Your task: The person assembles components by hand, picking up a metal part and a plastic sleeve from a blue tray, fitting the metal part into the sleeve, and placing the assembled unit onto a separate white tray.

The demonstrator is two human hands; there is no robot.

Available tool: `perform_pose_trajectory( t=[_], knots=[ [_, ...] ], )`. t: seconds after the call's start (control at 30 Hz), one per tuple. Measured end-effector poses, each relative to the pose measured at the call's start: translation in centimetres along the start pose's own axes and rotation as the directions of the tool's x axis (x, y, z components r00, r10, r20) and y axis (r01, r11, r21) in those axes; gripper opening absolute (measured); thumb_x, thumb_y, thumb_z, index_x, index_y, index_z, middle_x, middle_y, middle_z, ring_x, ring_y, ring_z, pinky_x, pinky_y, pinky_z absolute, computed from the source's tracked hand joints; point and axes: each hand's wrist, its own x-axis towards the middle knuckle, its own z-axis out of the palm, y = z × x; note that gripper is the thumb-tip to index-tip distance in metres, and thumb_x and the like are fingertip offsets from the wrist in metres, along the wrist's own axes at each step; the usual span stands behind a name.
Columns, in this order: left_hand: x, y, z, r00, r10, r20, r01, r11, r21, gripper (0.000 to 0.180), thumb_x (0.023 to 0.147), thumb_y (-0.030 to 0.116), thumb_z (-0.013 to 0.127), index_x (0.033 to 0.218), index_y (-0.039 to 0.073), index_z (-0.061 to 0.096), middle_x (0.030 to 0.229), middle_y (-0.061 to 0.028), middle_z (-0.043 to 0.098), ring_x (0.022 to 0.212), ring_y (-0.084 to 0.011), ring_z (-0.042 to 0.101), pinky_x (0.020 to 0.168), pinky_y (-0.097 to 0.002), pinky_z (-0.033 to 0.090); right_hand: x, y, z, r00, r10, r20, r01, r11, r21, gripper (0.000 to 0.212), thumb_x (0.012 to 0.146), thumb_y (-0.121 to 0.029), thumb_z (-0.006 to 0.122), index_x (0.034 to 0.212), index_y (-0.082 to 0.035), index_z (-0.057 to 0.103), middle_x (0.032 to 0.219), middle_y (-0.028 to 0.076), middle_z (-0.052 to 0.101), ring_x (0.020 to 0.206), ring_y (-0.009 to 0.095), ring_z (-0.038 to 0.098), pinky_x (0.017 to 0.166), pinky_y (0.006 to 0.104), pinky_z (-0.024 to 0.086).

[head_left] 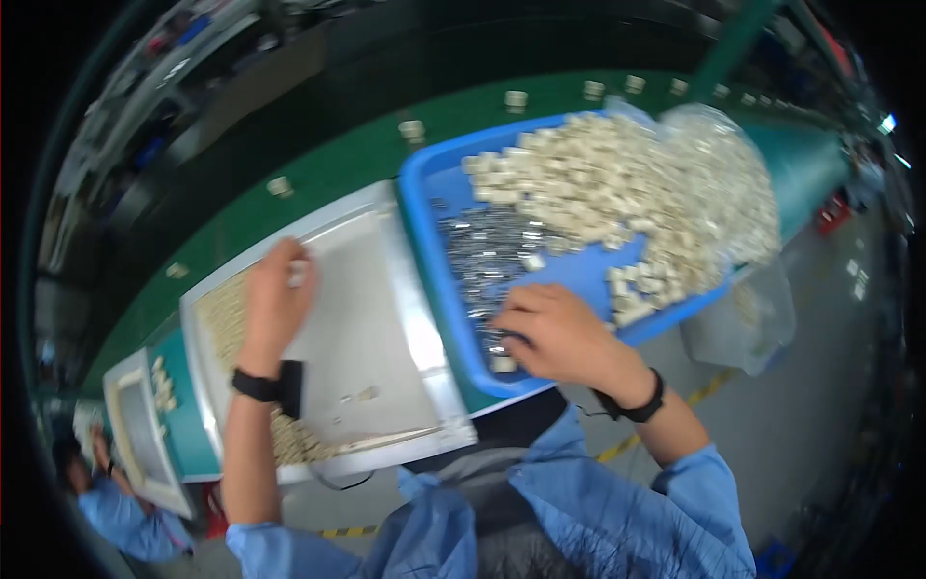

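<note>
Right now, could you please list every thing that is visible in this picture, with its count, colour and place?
Blue tray: one, blue, right of centre on the belt.
Small blocks: many, cream, heaped in the blue tray.
Metal parts: many, dark grey, blue tray's near-left side.
Metal tray: one, silver, left of the blue tray.
Conveyor belt: one, green, beneath the trays.
Plastic bag: one, clear, right of the blue tray.
Co-worker's sleeve: one, blue, lower left.
Left hand: over the metal tray.
Right hand: on the metal parts.

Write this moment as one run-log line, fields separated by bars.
left hand: placing a pale block on metal tray | right hand: in blue bin, on small dark parts
</note>
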Motion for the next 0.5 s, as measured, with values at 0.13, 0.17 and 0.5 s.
perform_pose_trajectory(
  t=[0.13, 0.17, 0.5],
  knots=[
    [-3.4, 4.5, -0.9, 1.0, 0.02, -0.001, -0.019, 0.971, -0.237, 0.011, 0.091, 0.0, 0.068, 0.1, 0.002, 0.063, 0.093, -0.0129, 0.07, 0.084, -0.026, 0.072, 0.073, -0.0343, 0.058, 0.2, -0.4, -0.9, 0.998, 0.02, 0.059, -0.02, 1.0, -0.011, 0.013, 0.079, -0.005, 0.073, 0.091, -0.004, 0.065, 0.092, 0.011, 0.063, 0.091, 0.034, 0.064, 0.081, 0.0439, 0.051],
    [-4.2, 5.5, -0.6, 1.0, 0.01, 0.011, -0.006, 0.95, -0.312, 0.009, 0.092, 0.0, 0.068, 0.1, 0.001, 0.064, 0.096, -0.011, 0.071, 0.086, -0.0225, 0.071, 0.078, -0.0315, 0.057, 0.0, -0.6, -1.1, 0.998, 0.044, 0.054, -0.043, 0.999, -0.022, 0.014, 0.078, -0.003, 0.072, 0.09, -0.004, 0.065, 0.093, 0.011, 0.063, 0.091, 0.035, 0.064, 0.08, 0.0435, 0.051],
    [-12.4, 11.5, -0.2, 0.977, -0.206, 0.062, 0.185, 0.661, -0.727, 0.022, 0.089, -0.009, 0.072, 0.109, -0.002, 0.065, 0.115, -0.0145, 0.068, 0.106, -0.0206, 0.068, 0.092, -0.0316, 0.055, 0.2, -0.6, -0.7, 0.973, 0.222, -0.062, -0.205, 0.956, 0.211, 0.009, 0.089, -0.002, 0.072, 0.093, 0.001, 0.065, 0.093, 0.012, 0.071, 0.086, 0.025, 0.071, 0.078, 0.0331, 0.055]
  ],
)
